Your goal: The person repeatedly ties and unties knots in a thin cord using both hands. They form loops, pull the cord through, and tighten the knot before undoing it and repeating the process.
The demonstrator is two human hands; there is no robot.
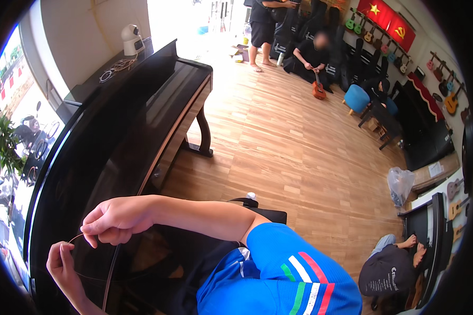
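A thin copper-coloured string or wire [75,238] runs between my two hands, over the edge of a glossy black upright piano [114,165]. My right hand [116,220] pinches one part of it between thumb and forefinger. Just below and to the left, my left hand [61,256] grips it at the fingertips. A fine strand trails from near the left hand across the dark piano front. What instrument the string belongs to cannot be told.
A white camera [133,41] and coiled cables [118,69] rest on the piano's far end. A blue stool [356,98] stands across the wooden floor. One person sits holding a ukulele [318,90], another stands nearby, and another sits at the lower right.
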